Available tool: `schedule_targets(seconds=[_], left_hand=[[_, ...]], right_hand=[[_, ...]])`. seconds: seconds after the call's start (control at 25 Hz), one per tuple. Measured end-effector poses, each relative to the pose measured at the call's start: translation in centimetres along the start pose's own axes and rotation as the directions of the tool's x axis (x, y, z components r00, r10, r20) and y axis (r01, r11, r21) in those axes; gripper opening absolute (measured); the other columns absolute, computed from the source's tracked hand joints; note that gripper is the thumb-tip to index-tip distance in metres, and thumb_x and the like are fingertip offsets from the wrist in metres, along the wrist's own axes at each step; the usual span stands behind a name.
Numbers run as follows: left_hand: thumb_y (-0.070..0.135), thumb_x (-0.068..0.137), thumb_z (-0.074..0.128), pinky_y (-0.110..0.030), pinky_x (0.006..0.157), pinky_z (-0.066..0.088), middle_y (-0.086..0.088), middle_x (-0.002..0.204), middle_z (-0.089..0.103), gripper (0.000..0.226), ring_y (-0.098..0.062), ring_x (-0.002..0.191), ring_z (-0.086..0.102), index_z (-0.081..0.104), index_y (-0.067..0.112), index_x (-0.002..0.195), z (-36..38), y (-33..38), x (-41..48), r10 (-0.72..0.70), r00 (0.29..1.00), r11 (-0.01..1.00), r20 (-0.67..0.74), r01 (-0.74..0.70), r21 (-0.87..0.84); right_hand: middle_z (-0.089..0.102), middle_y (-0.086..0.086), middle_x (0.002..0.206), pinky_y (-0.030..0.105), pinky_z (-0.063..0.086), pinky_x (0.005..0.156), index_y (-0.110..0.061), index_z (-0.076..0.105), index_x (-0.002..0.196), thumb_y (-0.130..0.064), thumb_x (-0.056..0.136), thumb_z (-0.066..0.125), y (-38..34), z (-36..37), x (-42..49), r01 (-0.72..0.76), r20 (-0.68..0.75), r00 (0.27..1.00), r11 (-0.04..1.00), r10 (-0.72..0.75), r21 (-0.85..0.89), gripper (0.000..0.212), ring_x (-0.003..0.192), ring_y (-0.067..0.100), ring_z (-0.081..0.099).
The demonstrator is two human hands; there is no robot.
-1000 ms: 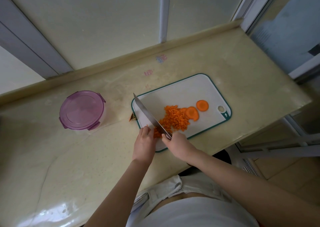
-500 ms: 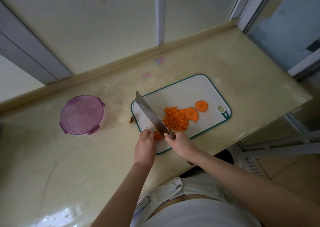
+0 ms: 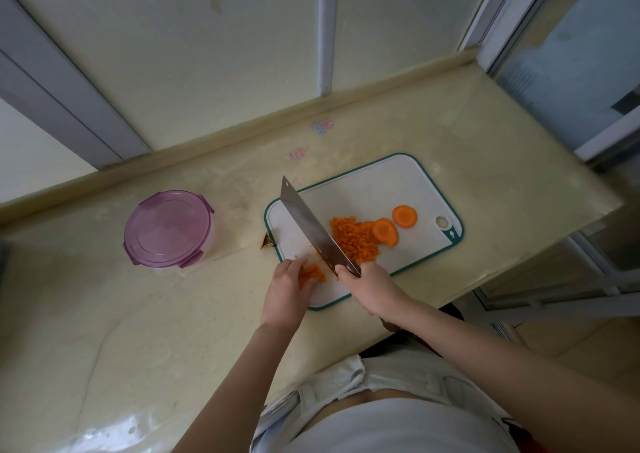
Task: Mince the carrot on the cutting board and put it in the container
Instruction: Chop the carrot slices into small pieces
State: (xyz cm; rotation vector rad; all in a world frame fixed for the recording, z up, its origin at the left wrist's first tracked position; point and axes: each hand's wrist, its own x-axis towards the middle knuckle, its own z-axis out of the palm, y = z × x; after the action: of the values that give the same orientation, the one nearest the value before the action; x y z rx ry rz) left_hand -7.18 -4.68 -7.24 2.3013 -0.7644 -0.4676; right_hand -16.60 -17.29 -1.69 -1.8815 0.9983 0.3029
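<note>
A white cutting board (image 3: pixel 381 189) with a green rim lies on the counter. A pile of minced carrot (image 3: pixel 353 241) sits at its middle, with two round carrot slices (image 3: pixel 403 216) to the right. My right hand (image 3: pixel 372 284) grips the handle of a cleaver (image 3: pixel 308 226), whose blade is raised and points up-left. My left hand (image 3: pixel 285 290) presses its fingers on a small bunch of carrot strips (image 3: pixel 311 274) at the board's near-left corner. A round container with a purple lid (image 3: pixel 168 229) stands shut to the left of the board.
A small carrot scrap (image 3: pixel 267 241) lies on the counter beside the board's left edge. The beige counter (image 3: pixel 104 331) ends close to my body; a raised ledge and wall panels run behind. To the right are a window frame and a drop to the floor.
The cleaver blade has lifted and swung further up and away from the board. My left hand has shifted slightly, still on the carrot strips.
</note>
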Motion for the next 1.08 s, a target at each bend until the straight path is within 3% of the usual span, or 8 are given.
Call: schedule_targets(seconds=[0.2, 0.32, 0.48, 0.64, 0.76, 0.88, 1.08], left_hand=[[0.005, 0.083, 0.065, -0.011, 0.075, 0.029, -0.010, 0.087, 0.061, 0.010, -0.026, 0.091, 0.053, 0.070, 0.002, 0.092, 0.7, 0.0, 0.2, 0.000, 0.998, 1.000, -0.063, 0.001, 0.014], [0.003, 0.082, 0.066, -0.012, 0.072, 0.029, -0.010, 0.081, 0.060, 0.007, -0.025, 0.086, 0.052, 0.071, 0.001, 0.085, 0.9, 0.0, 0.2, -0.004, 0.998, 0.999, -0.069, 0.006, 0.033], [0.001, 0.079, 0.068, -0.013, 0.069, 0.029, -0.011, 0.075, 0.059, 0.004, -0.027, 0.082, 0.052, 0.070, 0.000, 0.076, 0.9, 0.1, 0.3, -0.007, 0.997, 0.999, -0.080, 0.011, 0.047], [0.000, 0.076, 0.069, -0.015, 0.067, 0.028, -0.011, 0.071, 0.059, 0.005, -0.027, 0.079, 0.052, 0.069, 0.000, 0.071, 0.9, 0.0, 0.5, 0.010, 0.997, 0.998, -0.074, -0.005, 0.063], [-0.001, 0.074, 0.070, -0.015, 0.066, 0.028, -0.011, 0.069, 0.058, 0.007, -0.028, 0.078, 0.052, 0.068, 0.000, 0.068, 0.9, -0.1, 0.6, 0.008, 0.997, 0.998, -0.071, -0.003, 0.069], [-0.003, 0.072, 0.072, -0.015, 0.065, 0.028, -0.011, 0.067, 0.057, 0.009, -0.029, 0.075, 0.053, 0.067, 0.001, 0.065, 0.9, -0.2, 0.6, 0.015, 0.997, 0.998, -0.078, -0.010, 0.058], [-0.001, 0.074, 0.071, -0.016, 0.064, 0.028, -0.011, 0.070, 0.058, 0.008, -0.028, 0.077, 0.052, 0.066, 0.000, 0.068, 0.9, -0.1, 0.4, 0.011, 0.997, 0.998, -0.077, -0.007, 0.057]], right_hand=[[0.041, 0.001, 0.056, 0.024, 0.033, 0.045, -0.013, 0.045, 0.068, -0.042, 0.096, 0.047, 0.5, 0.7, -0.5, -0.011, 0.070, 0.997, 0.999, 0.013, -0.031, 0.041, 0.045, 0.015, 0.038], [0.042, 0.001, 0.057, 0.025, 0.034, 0.045, -0.009, 0.050, 0.074, -0.042, 0.096, 0.047, 0.5, 1.1, -0.5, -0.029, 0.081, 0.996, 0.999, 0.031, -0.026, 0.039, 0.047, 0.016, 0.041], [0.040, 0.001, 0.055, 0.022, 0.030, 0.042, -0.014, 0.041, 0.059, -0.039, 0.097, 0.047, 0.4, 1.9, -0.5, -0.026, 0.037, 0.999, 0.995, 0.029, -0.098, 0.046, 0.046, 0.014, 0.038], [0.040, 0.000, 0.055, 0.018, 0.027, 0.042, -0.015, 0.037, 0.057, -0.037, 0.098, 0.046, 0.0, 2.3, 0.0, -0.028, 0.023, 0.999, 0.989, 0.031, -0.144, 0.047, 0.048, 0.011, 0.037], [0.044, 0.001, 0.058, 0.019, 0.031, 0.047, -0.013, 0.042, 0.060, -0.034, 0.098, 0.046, -0.2, 2.5, 0.1, -0.004, 0.035, 0.999, 0.995, 0.007, -0.104, 0.043, 0.051, 0.014, 0.042], [0.038, -0.002, 0.051, 0.023, 0.025, 0.042, -0.016, 0.035, 0.054, -0.032, 0.098, 0.048, -0.2, 2.7, 0.0, 0.005, -0.005, 1.000, 0.993, -0.006, -0.119, 0.048, 0.046, 0.009, 0.036], [0.037, -0.001, 0.050, 0.019, 0.026, 0.043, -0.015, 0.034, 0.053, -0.034, 0.098, 0.047, 0.5, 2.7, 0.0, 0.001, 0.019, 1.000, 0.999, 0.000, -0.052, 0.050, 0.046, 0.012, 0.036]])
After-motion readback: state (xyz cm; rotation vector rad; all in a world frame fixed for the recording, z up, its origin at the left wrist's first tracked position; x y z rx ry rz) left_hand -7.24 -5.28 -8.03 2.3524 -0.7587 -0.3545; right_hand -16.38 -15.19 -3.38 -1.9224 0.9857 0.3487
